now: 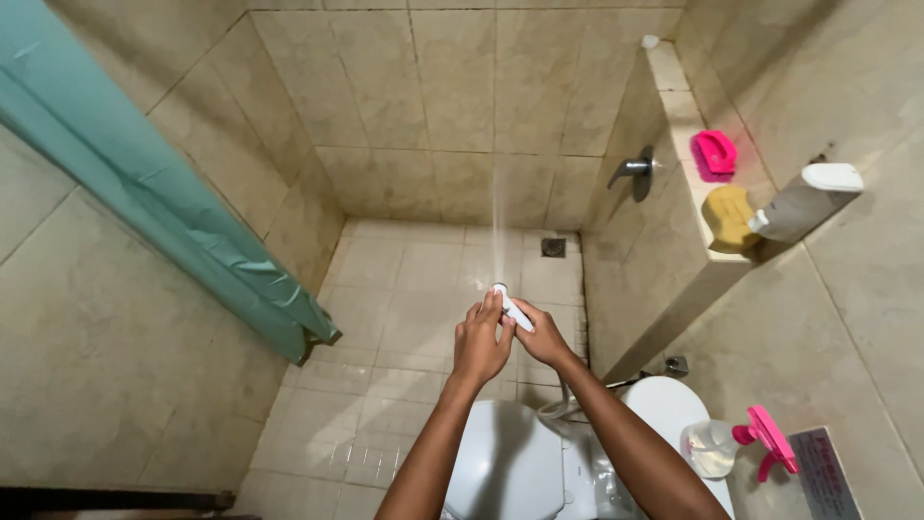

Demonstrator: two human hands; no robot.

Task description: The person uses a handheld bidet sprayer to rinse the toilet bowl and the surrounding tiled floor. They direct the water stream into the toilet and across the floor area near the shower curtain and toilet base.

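My right hand [544,337] grips a white hand-held sprayer [511,308] over the tiled shower floor [404,318]. A thin jet of water [498,221] shoots from its head toward the back wall. My left hand [479,342] is pressed against the sprayer's head from the left, fingers touching it. A pale hose [558,406] runs from the sprayer down toward the white toilet [510,462] just below my arms.
A teal shower curtain [164,193] hangs at the left. A floor drain [552,247] sits in the far corner, a metal tap [635,168] on the right wall. The tiled ledge [685,144] holds a pink brush, a yellow sponge and a white bottle. A pink-triggered spray bottle [731,445] stands by the toilet.
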